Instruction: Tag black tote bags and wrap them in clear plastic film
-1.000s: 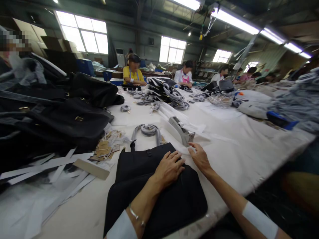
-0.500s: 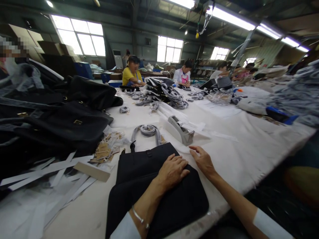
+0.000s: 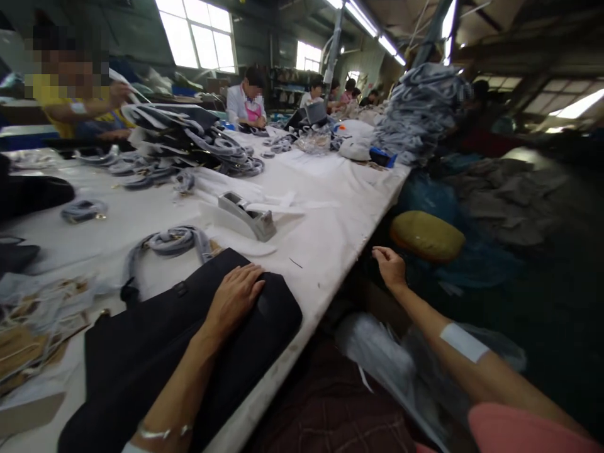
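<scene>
A black bag (image 3: 155, 340) lies flat on the white-covered table, with a grey-wrapped strap (image 3: 174, 242) coiled beyond its top edge. My left hand (image 3: 236, 292) rests palm down on the bag's right part, fingers stretched out and holding nothing. Past the table's right edge, my right hand (image 3: 391, 265) hangs in the air with its thumb and fingertips drawn together; whatever may be between them is too small to make out. A grey tape dispenser (image 3: 248, 217) stands on the table beyond the bag.
Wrapped straps and dark pieces are piled (image 3: 189, 135) at the back. Paper tags (image 3: 28, 333) lie at the left. A yellow cushion (image 3: 427, 236) and plastic bags (image 3: 377, 346) are below the table's right edge. Several people work farther back, one in yellow (image 3: 51, 113).
The view has turned to the right. My right hand has moved away from beside the bag, out past the table edge, and its fingers have drawn together. My left hand remains on the bag.
</scene>
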{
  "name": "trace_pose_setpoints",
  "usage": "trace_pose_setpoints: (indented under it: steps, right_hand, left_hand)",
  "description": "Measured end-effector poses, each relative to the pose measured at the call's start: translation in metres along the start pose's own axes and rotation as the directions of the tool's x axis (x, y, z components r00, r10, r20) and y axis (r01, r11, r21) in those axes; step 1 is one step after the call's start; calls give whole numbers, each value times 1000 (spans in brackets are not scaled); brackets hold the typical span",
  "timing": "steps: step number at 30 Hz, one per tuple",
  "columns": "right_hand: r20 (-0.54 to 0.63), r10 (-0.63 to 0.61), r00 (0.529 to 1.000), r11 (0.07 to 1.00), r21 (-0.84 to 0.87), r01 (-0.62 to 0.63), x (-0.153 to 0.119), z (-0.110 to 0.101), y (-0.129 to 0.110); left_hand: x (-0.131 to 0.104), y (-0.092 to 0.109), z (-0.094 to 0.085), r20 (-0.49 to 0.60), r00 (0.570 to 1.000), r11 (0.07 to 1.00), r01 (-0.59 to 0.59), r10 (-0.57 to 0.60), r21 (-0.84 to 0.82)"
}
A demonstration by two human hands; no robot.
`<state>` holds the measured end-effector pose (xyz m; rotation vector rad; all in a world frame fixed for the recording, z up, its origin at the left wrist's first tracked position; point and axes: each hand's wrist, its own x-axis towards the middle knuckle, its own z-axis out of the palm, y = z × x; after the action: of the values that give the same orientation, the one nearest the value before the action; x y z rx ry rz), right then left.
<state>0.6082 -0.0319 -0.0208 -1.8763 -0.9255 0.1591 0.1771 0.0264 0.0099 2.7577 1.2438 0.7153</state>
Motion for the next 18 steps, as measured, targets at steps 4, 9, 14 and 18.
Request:
trace_pose_setpoints:
  steps: [4,9,14,18]
  right_hand:
    - [-113,155,981,988,-10,-157,-11,-46,43]
    - [-31,39,999,996,82,-37,-15,-12,18]
    - [156,-329,931,908,324,267,-4,74,-102]
    - [297,-515,804,825,425,372,11,137,-194]
  left_hand:
    - [-2,3,-4,6,1000,1000,-6,6,25]
    - [-1,8,-10,14,1000,999,18,-19,29]
    - [-2,9,-15,15,999,999,43,-43,-26]
    - [-4,11,-16,-28,997,993,66,-69,-101]
